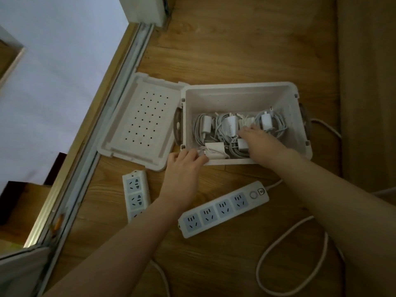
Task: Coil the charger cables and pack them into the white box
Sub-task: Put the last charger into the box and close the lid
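The white box (235, 93) stands open on the wooden floor, with its perforated lid (141, 123) lying flat to its left. Inside lie several coiled white charger cables with plug adapters (230, 125). My left hand (184, 170) is at the box's front left corner, its fingers curled round a white charger with its cable (214, 150) at the rim. My right hand (257, 140) reaches over the front wall into the box, fingers extended down onto the chargers in the middle. What its fingertips touch is partly hidden.
Two white power strips lie on the floor in front of the box, a short power strip (136, 194) at the left and a long power strip (222, 209) under my arms. A white cord (278, 243) loops at the right. A sliding-door track (85, 151) runs along the left.
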Motion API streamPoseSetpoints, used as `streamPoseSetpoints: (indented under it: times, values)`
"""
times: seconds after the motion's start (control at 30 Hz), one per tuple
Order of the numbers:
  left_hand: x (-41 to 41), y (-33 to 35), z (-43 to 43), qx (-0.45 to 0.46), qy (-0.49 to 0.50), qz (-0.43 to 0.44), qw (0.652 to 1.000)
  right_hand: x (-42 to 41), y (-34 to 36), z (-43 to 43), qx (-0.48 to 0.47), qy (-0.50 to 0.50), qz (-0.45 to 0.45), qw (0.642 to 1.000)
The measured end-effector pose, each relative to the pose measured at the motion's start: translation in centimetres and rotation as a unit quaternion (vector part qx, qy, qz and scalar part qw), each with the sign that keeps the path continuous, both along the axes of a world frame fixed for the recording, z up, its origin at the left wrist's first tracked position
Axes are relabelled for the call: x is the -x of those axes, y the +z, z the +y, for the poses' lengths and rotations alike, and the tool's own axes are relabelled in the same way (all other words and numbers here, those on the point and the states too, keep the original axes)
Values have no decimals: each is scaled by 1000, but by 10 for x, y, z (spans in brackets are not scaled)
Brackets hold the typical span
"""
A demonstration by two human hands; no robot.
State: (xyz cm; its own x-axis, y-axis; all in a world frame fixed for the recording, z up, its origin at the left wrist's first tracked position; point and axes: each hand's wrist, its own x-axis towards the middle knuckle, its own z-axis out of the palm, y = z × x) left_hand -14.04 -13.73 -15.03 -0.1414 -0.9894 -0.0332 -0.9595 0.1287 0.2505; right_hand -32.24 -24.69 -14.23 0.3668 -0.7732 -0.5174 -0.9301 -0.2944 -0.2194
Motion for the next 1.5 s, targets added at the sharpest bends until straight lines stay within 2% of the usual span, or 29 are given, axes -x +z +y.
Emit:
streamPoseSetpoints:
  times: [0.07,0.13,0.23,0.3,0.4,0.5,0.67,0.83,0.93,1.07,1.13,1.23,1.33,1.4,1.5]
  values:
    - [-2,-1,-1,6,-21,9,1000,-11,5,4,-6,-48,-82,996]
    - [-10,0,-1,26,-21,23,999,-28,14,13,41,-64,-182,980]
    - [-38,-3,9,71,101,61,991,-61,29,36,36,-55,-262,963]
    - [-60,-10,17,16,177,40,983,-81,31,50,-7,-35,-285,958]
    - [-83,-29,20,-101,162,-58,980,-102,19,64,-19,7,-267,964]
    - [-94,-43,12,-160,123,-138,970,-103,5,66,20,24,-223,974]
    - [-89,-55,-7,-175,77,-208,959,-90,2,64,63,91,-164,980]
    - [-87,-57,-15,-184,62,-242,951,-85,7,60,31,123,-122,984]
    - [-85,-57,-12,-115,26,-273,955,-83,5,59,21,102,-133,986]
    - [-85,-53,-21,-12,46,-187,981,-83,8,56,-30,71,-165,983]
    - [-80,-38,-28,16,81,-131,988,-79,7,55,-18,47,-146,988]
    - [-77,-11,-41,45,184,-47,981,-69,3,61,35,38,-77,996]
    - [-79,18,-54,79,253,30,964,-65,3,66,47,39,-77,995]
    - [-82,30,-62,61,254,57,964,-66,6,64,38,36,-69,996]
    - [-85,41,-67,-24,234,63,970,-71,6,61,20,42,-71,996]
